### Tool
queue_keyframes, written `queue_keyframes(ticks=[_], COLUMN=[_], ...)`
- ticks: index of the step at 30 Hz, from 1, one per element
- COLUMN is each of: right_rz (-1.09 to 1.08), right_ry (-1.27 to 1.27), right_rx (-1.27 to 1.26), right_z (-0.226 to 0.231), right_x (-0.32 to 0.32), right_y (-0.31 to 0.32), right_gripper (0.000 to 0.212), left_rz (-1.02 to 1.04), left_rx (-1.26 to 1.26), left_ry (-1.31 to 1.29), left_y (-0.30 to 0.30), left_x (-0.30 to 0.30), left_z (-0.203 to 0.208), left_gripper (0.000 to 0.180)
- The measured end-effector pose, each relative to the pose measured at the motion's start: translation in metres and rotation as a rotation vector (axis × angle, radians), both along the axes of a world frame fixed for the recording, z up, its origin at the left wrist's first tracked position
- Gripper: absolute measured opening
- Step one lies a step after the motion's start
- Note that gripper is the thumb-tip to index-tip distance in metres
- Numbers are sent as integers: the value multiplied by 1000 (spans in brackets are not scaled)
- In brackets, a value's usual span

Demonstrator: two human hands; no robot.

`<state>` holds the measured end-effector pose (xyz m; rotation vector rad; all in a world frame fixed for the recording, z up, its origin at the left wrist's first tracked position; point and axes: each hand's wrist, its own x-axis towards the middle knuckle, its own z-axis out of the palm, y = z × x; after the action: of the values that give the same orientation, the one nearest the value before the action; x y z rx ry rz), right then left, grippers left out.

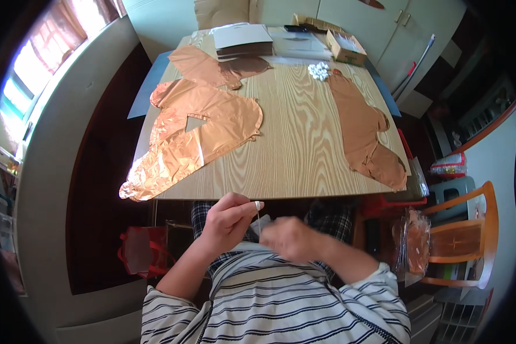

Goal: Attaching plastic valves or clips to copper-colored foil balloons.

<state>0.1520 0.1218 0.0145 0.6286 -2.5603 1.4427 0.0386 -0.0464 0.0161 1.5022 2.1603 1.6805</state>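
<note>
My left hand [229,222] is raised just off the table's near edge, above my lap. Its thumb and fingertips pinch a small white piece [259,205]. From that piece a thin pale strand [258,221] hangs down towards my right hand [292,238]. Motion blurs the right hand's fingers, so whether they grip the strand cannot be made out. On the table's left half lies a shiny copper-coloured foil balloon [229,126], flat and uninflated. Another flat copper foil balloon [358,114] lies along the right side, beside a cluster of small white pieces [319,71].
A further flat copper foil piece [198,64] lies at the back left of the wood-grain table [292,166]. Behind it stand a white-topped stack [243,40] and an open cardboard box [346,47]. A wooden chair [458,241] is at the right, a red bag [143,249] at the lower left.
</note>
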Motion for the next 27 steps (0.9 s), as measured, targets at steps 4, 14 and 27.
queue_keyframes(ticks=[4,14,27], right_rz=[-266,-221,-35], right_ry=[11,71,147], right_rx=[-50,35,36], right_z=[24,13,17], right_x=[-9,-14,-2], right_y=[16,19,1], right_gripper=[16,4,10], left_rz=[-309,-263,-173], left_rx=[-49,36,-44], left_ry=[101,47,10], left_y=[-7,-1,1], left_x=[18,11,-7], left_z=[-20,4,-14], left_gripper=[35,27,19])
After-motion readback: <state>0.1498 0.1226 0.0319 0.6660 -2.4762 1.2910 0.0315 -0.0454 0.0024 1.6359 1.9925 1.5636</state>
